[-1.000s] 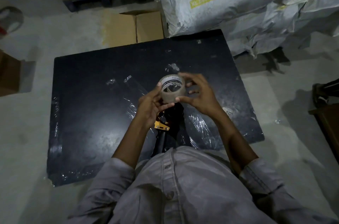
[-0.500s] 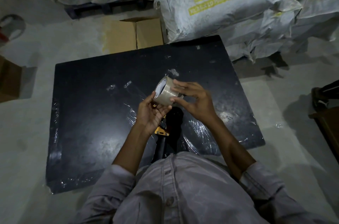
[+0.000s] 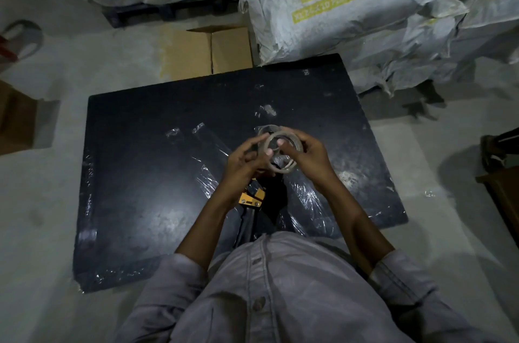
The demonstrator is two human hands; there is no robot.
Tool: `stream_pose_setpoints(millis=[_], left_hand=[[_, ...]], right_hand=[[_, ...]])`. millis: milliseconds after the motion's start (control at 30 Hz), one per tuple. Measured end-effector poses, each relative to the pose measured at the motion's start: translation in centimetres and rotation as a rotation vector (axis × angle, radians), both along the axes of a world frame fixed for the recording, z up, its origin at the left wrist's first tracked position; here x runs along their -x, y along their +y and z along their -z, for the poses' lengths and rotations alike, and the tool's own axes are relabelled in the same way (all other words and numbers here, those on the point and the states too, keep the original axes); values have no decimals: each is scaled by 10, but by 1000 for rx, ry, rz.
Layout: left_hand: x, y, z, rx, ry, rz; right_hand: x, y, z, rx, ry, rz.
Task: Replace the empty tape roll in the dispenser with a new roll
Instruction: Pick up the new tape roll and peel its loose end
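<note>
Over one black board (image 3: pixel 168 174), your left hand (image 3: pixel 244 158) and right hand (image 3: pixel 309 156) pinch one tape roll (image 3: pixel 282 153), fingers curled round its rim; one dispenser (image 3: pixel 251 198) lies below.

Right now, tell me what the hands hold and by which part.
Both hold the tape roll: left hand at its left rim, right hand around its right outer edge.
</note>
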State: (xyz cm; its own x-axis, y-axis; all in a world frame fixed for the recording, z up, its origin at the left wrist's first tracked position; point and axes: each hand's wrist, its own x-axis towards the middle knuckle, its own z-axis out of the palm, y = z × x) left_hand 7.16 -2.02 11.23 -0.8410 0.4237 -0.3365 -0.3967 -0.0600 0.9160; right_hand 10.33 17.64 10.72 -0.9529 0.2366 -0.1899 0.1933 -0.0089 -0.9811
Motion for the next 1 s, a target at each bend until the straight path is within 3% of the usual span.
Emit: stream_pose_setpoints(millis=[233,567,633,800,1000], left_hand=[[-1,4,7,111,88,-44],[5,-8,28,275,-47,-182],[5,-10,30,252,-72,-165],[2,-11,30,248,-68,-64],[-4,-10,28,232,-7,9]], right_hand=[[-3,11,6,-102,-6,-4],[-7,10,22,-355,-178,-17],[-8,9,20,-330,-231,23],[-9,5,22,-41,-402,95],[-11,10,24,78,-467,120]])
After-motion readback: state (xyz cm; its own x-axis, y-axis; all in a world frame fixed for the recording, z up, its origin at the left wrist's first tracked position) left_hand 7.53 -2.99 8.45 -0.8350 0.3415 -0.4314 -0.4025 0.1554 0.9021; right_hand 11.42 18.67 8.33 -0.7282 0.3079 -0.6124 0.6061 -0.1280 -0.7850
